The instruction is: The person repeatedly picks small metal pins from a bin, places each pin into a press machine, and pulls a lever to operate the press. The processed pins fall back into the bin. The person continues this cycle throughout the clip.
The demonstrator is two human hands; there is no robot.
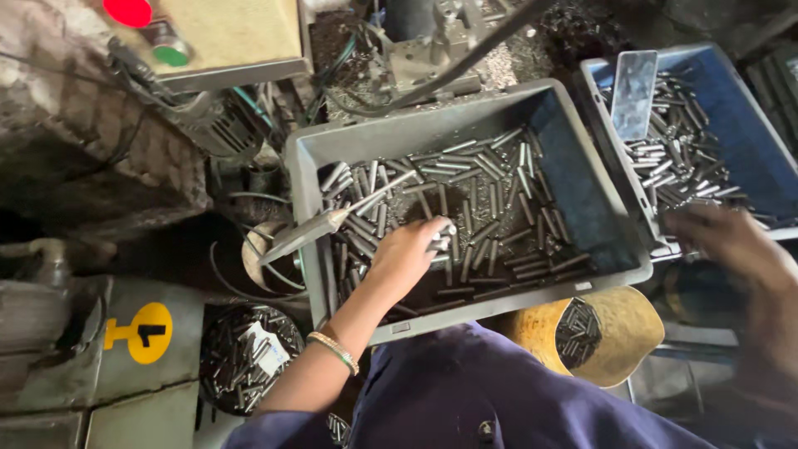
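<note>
Nearest to me, at my lap, a tan bowl (619, 333) holds a small heap of short steel pins, and a round dark tub (249, 356) low on my left is full of the same pins with a scrap of paper on top.

My left hand (409, 249) reaches forward into the grey crate (465, 125) straight ahead. Its fingers are curled narrow around a few steel pins (441, 239), gripped at their ends, right where the loose pile lies. The rest of the pins spread out beyond and to the right of that hand, most with their long axes running away from me, some lying across. A long pointed metal tool (332, 223) leans over the crate's left wall, its tip among the pins just left of my knuckles.

My right hand (731, 241) hangs at the near edge of the blue crate (748, 108) on my right; it is blurred, so I cannot tell whether it holds anything. That crate carries more pins and an upright flat metal plate (634, 93). My left hand is the one closer to the grey crate's pile.
</note>
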